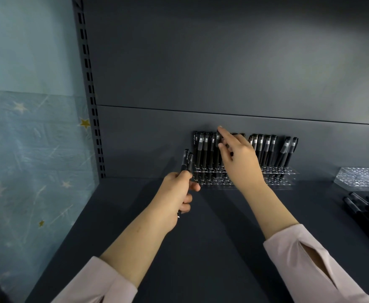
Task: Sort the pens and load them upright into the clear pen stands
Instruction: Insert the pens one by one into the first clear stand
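Right hand [242, 165]: index fingertip on the cap top and thumb against the side of a standing pen [217, 138], pinching it in the left clear pen stand [209, 182]; other fingers loosely bent, hiding the middle rows. Left hand [177, 197]: fingers curled round two black pens [186, 160], just beside that stand. Second stand [288, 171] adjoining; loose pens [364, 208] and clear tray [362, 177] at right on the dark shelf [212, 248]

Black pens [203, 154] with silver bands, dark grey shelf [212, 237], pale blue star-patterned wall [26, 149], pink sleeves [292, 259].
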{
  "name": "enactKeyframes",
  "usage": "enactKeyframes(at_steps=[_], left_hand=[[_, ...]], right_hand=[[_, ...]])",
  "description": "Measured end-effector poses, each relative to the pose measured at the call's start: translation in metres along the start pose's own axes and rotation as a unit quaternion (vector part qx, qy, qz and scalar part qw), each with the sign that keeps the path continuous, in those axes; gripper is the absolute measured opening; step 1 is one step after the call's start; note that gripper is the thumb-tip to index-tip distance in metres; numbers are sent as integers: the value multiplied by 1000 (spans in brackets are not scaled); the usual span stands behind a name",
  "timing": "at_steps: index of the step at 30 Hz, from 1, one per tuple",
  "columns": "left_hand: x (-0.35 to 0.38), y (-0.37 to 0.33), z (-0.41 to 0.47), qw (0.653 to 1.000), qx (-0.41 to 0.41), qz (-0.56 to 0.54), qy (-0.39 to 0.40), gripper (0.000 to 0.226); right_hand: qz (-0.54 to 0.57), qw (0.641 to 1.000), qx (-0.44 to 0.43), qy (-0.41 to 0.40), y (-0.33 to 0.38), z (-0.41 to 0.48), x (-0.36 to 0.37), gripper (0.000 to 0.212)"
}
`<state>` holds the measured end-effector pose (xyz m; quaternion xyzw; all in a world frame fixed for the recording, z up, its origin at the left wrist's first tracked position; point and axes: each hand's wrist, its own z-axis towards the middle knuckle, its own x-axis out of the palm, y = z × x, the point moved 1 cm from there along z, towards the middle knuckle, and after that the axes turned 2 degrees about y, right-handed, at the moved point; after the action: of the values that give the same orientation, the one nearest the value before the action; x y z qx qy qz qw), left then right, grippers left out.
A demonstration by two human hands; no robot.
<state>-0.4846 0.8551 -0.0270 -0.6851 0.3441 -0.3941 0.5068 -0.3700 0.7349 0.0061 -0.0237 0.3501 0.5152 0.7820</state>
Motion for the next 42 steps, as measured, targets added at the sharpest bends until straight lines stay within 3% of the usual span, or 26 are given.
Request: enactKeyframes(at_steps=[9,14,18,20,26,28,31,34,37,42], left_hand=[[-2,1,-4,999,47,0,19,12],[-2,-1,-4,998,54,-10,32,15],[1,-1,-6,996,67,1,57,17],[3,-1,-8,995,74,11,69,18],[3,-2,-10,993,88,36,76,20],[3,-1,-10,993,81,34,77,20],[3,-1,-9,995,66,24,65,21],[2,-1,-8,998,51,19,45,25],[2,0,-6,999,19,11,25,25],[2,1,-2,1000,-9,5,11,17]], right_hand=[[20,992,94,76,-13,-2,0,49],[85,992,96,16,4,1,-9,42],[191,967,118,118,23,2,-10,17],[235,950,126,161,28,-1,-7,19],[384,881,222,162,23,0,-11,15],[416,865,253,124,15,3,-14,9],[423,853,304,-42,1,8,-24,7],[324,882,270,-209,-11,9,-37,11],[222,925,194,-242,-14,6,-41,14],[155,957,138,-203,-11,4,-32,16]])
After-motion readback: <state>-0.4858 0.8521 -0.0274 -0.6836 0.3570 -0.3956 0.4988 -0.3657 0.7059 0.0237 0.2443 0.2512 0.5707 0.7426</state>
